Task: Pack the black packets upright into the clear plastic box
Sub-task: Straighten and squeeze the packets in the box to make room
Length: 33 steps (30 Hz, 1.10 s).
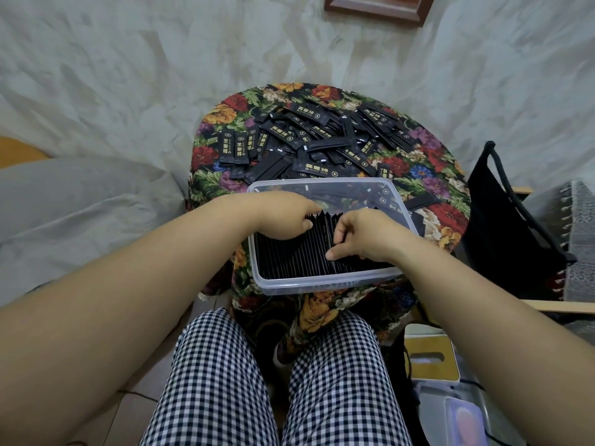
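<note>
A clear plastic box (309, 286) sits at the near edge of a small table under a floral cloth (428, 175). A row of upright black packets (296, 252) fills its near half. My left hand (283, 214) reaches into the box, its fingertips curled onto the far top edges of the row. My right hand (357, 235) is over the row's right part, fingers curled, thumb and fingers pinching the packets' tops. A loose pile of black packets (315, 140) with gold print lies on the cloth beyond the box.
A black bag (502, 226) hangs at the table's right. Plastic containers and a yellow-topped box (431, 358) stand on the floor at lower right. A grey cushion (80, 207) lies at the left. My checked trouser legs are below the table.
</note>
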Available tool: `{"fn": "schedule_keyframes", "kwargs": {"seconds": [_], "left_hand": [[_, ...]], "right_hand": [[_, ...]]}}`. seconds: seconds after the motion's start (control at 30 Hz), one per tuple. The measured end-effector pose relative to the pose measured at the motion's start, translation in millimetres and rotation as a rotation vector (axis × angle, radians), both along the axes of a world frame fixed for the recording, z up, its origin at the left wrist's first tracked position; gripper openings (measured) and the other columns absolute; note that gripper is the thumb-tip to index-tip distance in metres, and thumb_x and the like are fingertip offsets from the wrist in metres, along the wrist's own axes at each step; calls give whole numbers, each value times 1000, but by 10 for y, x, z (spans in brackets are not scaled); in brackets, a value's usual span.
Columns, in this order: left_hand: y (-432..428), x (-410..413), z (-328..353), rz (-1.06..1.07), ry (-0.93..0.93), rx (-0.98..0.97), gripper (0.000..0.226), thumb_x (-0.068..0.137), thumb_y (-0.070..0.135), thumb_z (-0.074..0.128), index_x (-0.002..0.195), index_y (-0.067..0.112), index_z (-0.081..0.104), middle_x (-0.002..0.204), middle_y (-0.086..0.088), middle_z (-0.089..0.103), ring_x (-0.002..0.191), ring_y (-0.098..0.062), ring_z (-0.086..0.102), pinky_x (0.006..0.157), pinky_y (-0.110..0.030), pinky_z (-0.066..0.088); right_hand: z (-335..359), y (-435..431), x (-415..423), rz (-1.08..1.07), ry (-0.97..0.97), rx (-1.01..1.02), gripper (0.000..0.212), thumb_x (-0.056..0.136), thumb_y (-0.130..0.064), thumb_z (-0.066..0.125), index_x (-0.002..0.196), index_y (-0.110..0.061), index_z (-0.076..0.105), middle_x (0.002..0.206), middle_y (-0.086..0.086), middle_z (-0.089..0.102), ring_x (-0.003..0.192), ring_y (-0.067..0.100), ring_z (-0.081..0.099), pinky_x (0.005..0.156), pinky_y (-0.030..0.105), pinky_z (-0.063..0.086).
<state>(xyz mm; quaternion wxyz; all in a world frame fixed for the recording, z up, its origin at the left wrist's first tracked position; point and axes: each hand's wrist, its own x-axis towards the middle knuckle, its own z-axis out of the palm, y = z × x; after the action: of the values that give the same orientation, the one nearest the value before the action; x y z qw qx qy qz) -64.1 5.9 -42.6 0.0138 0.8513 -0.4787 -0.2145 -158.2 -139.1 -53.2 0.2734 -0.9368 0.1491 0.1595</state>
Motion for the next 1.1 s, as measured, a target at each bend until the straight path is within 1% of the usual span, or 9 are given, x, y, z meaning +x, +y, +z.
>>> {"fn": "schedule_keyframes", "kwargs": {"seconds": [0.13,0.2,0.3,0.47,0.6,0.67,0.93,1.03,1.1], "left_hand": [[0,57,58,8,71,0,45,102,24,36,146,25,30,147,0,40,131,-20,39,102,-27,30],[4,64,90,10,83,-4,45,102,22,36,146,26,31,143,0,45,125,-19,44,92,-23,31],[6,77,115,21,88,-5,44,101,20,38,144,24,35,141,1,48,123,-18,47,94,-23,33],[-6,110,102,35,84,-7,42,100,20,39,142,21,39,137,0,52,120,-19,50,98,-28,37],[-23,122,69,19,68,42,44,101,19,36,145,22,34,147,2,40,132,-17,39,106,-29,29],[-29,127,59,14,73,55,44,101,19,35,145,22,34,149,2,37,135,-17,36,109,-30,27],[-33,119,62,40,119,46,43,101,17,35,145,21,35,149,2,38,133,-17,38,107,-28,28],[-46,108,61,77,169,20,49,102,18,35,149,22,23,148,3,39,133,-16,39,99,-22,28],[-52,95,52,80,184,14,49,102,19,35,149,24,22,149,4,37,134,-16,37,97,-21,27]], "right_hand": [[39,-25,-35,59,-130,-46,48,78,-25,77,121,-24,56,72,-8,56,63,4,51,57,18,38],[24,-34,-50,70,-186,-73,57,80,-24,75,132,-26,52,72,-10,55,62,2,50,55,14,37],[-25,-50,-57,110,-193,-94,58,83,-26,72,136,-29,50,73,-13,53,61,0,46,54,11,36],[-27,-78,-55,187,-210,-149,67,86,-27,68,144,-35,36,80,-5,55,73,8,49,65,20,34],[-52,-61,-25,336,-119,-323,47,97,-32,51,143,-32,40,114,4,52,108,23,52,87,30,40],[-58,-57,-19,366,-87,-345,45,100,-33,44,144,-32,37,128,7,47,116,25,49,91,32,41],[-28,-124,-70,371,-67,-329,45,100,-28,43,145,-34,36,104,-2,35,106,21,47,84,28,35],[16,-148,-87,351,-78,-239,49,94,-37,54,141,-34,42,104,-6,45,107,21,50,86,27,37],[41,-156,-112,329,-98,-175,61,83,-47,65,139,-34,45,91,-16,42,94,16,50,82,27,40]]}}
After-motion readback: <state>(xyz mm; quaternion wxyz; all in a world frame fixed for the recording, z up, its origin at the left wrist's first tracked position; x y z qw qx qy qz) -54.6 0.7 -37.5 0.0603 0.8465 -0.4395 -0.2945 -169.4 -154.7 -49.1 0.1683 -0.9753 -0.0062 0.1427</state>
